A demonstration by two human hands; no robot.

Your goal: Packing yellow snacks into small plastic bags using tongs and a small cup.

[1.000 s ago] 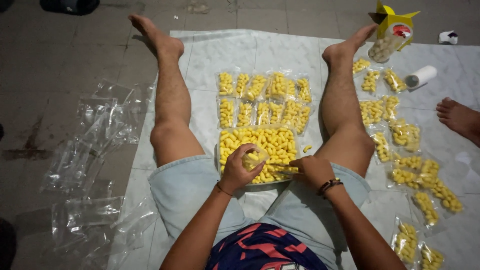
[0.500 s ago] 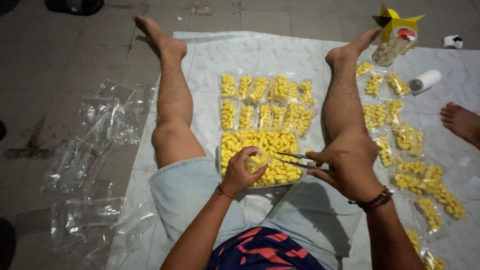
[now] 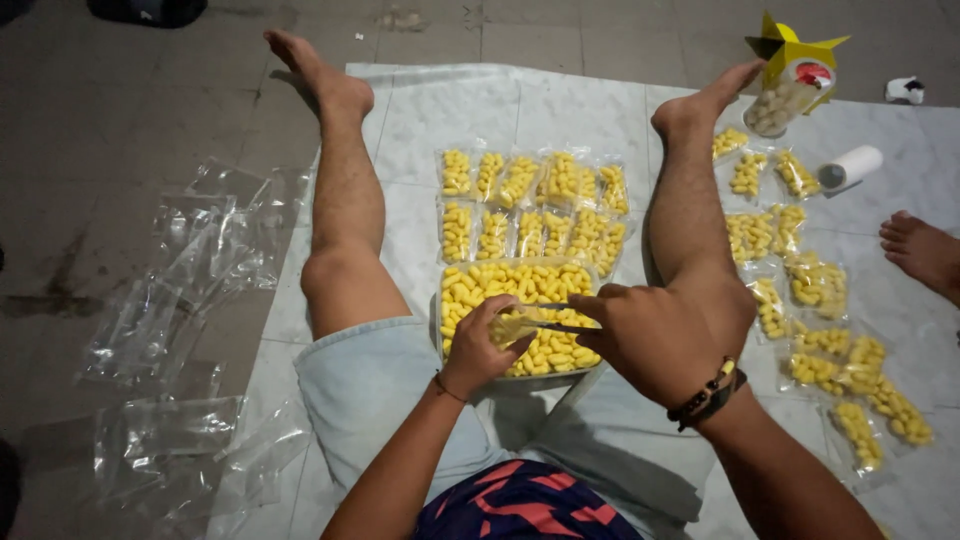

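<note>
Left hand [image 3: 485, 345] holds clear bag [image 3: 512, 326]; 10 yellow-filled packets [image 3: 530, 205] beyond.

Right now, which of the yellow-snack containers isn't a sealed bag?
The open tray between the legs, under both hands; its snacks lie loose. The rest are small clear bags laid in rows on the mat.

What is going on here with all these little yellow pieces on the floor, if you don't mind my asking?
A person sits on a pale mat with legs spread around a tray of small yellow pieces. The left hand holds a small clear bag over the tray, and the right hand works a thin dark tool at it. Filled bags lie in rows beyond the tray and to the right; empty bags lie on the left.
</note>
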